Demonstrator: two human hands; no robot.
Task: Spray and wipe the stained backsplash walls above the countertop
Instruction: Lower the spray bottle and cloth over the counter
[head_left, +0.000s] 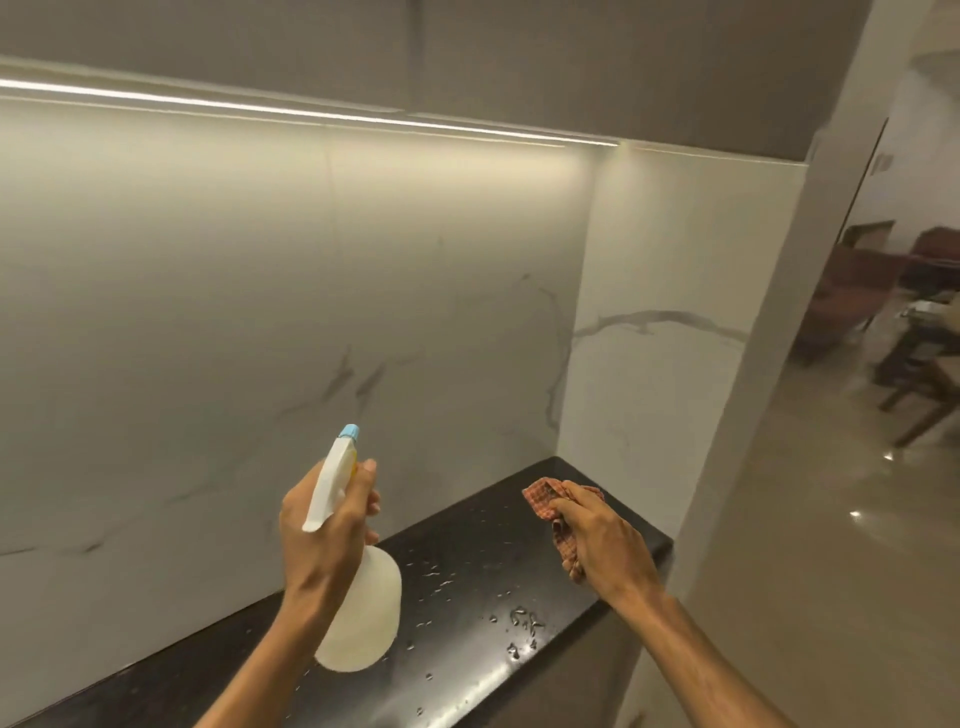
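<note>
My left hand (324, 525) grips a white spray bottle (366, 608) with a blue nozzle tip, held above the black countertop (467, 561) and pointed up at the white marble backsplash (260, 312). A finger rests on the trigger. My right hand (597, 540) is closed around a crumpled red checked cloth (545, 501), held over the right end of the countertop near the corner. The side wall of the backsplash (665, 322) meets the back wall there. Grey veins run across both walls. Water droplets lie on the countertop.
A lit light strip (311, 111) runs under the grey upper cabinets (467, 52). The counter ends at a white wall edge (753, 389) on the right. Beyond it a glossy floor (831, 571) and dark wooden chairs and tables (909, 338) are visible.
</note>
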